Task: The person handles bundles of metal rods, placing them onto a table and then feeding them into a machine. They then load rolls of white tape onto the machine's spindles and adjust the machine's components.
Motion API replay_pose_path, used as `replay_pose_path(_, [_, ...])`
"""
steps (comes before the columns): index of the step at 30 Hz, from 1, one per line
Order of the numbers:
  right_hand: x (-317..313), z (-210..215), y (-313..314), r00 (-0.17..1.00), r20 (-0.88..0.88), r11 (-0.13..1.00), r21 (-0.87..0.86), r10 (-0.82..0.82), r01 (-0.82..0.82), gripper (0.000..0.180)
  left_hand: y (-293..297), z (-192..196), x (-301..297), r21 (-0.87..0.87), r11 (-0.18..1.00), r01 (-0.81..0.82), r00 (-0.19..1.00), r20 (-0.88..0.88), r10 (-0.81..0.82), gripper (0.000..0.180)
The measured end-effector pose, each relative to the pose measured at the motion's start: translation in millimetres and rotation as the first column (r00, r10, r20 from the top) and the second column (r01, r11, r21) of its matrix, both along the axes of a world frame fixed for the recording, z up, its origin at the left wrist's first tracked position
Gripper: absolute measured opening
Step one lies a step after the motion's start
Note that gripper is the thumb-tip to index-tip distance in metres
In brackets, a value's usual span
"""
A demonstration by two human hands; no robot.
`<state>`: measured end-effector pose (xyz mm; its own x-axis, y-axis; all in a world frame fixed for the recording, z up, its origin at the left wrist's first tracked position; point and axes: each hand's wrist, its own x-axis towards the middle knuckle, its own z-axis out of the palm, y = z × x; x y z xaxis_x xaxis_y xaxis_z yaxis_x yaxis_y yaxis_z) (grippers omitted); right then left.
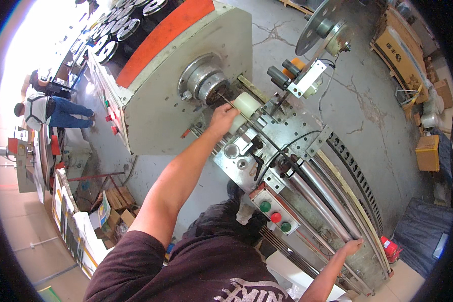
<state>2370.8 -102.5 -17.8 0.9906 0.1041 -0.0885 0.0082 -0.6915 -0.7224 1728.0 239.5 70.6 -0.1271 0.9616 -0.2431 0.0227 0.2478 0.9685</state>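
Note:
My left hand (223, 120) is closed around a thin dark rod (245, 120), just in front of the round steel chuck (211, 86) on a large grey machine housing (158, 108). The rod runs from the chuck's centre across a metal carriage plate (299, 132). Beside my left fingers sits a pale cream roller (247, 103). My right hand (352, 247) is curled at the lower end of two long, shiny steel bars (319, 206); what lies inside its fingers is hidden. Between my arms is a control box (276, 217) with green and red buttons.
A large disc (319, 25) stands on a bracket beyond the carriage. A black cable chain (355, 173) curves along the machine bed, with a red fire extinguisher (389, 248) near its end. Cardboard boxes (428, 152) stand at right. Another person (48, 109) stands at far left.

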Motion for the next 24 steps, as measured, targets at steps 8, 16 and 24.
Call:
replay_pose_path(8, [-1,2,11,0.999,-0.03,0.999,-0.047,0.013,-0.015,0.069,-6,-3,4,0.056,0.995,-0.083,0.993,0.087,0.078,0.038])
replay_pose_path(16, [13,-2,3,1.0,-0.028,0.999,0.044,-0.013,0.015,0.065,-4,10,10,0.114,0.99,-0.081,0.993,0.09,0.071,0.038])
replay_pose_path(24, [-20,29,31,0.975,-0.034,0.97,0.099,-0.222,0.224,0.073,-7,7,8,-0.051,0.996,-0.079,0.987,0.139,0.085,0.037])
